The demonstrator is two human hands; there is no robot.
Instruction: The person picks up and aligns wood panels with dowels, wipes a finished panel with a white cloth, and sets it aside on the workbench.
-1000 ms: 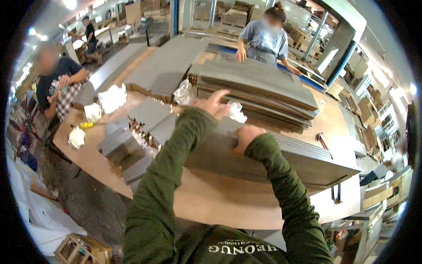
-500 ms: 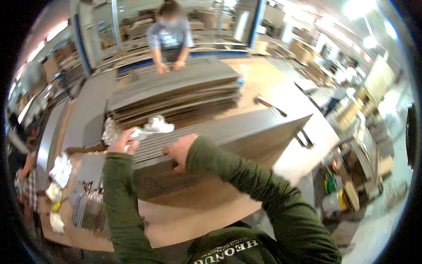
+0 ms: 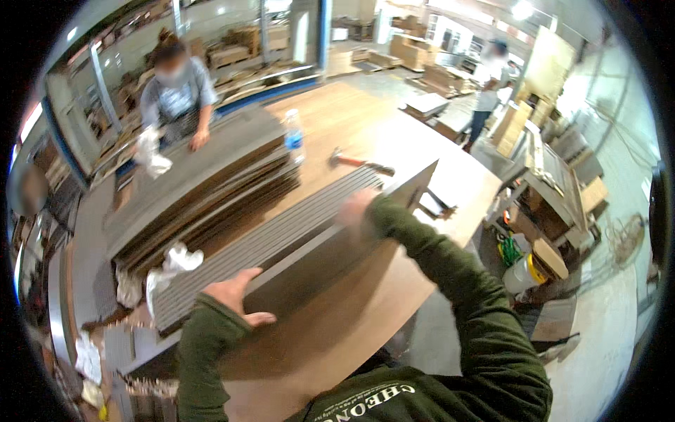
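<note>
Several long grey boards point(image 3: 281, 239) stand on edge side by side in a row on the table. The nearest long grey board point(image 3: 316, 273) is set apart from them by a gap. At its left end is my left hand point(image 3: 235, 299), fingers and thumb spread wide around the corner. My right hand point(image 3: 356, 209) is over the top edge of this near board, toward its far right end; motion blurs its fingers. White crumpled cloths point(image 3: 172, 266) lie behind the row's left end.
A tall pile of grey boards point(image 3: 232, 169) lies behind the row, with a person point(image 3: 176, 98) at it holding a white cloth. A hammer point(image 3: 358, 163) and a bottle point(image 3: 294, 137) are on the wooden tabletop point(image 3: 394, 126). A bucket point(image 3: 524, 274) stands right of the table.
My view has swung right. The near board has come apart from the row. My left hand has spread at its left end; my right hand has moved right along it. The person opposite now holds a cloth.
</note>
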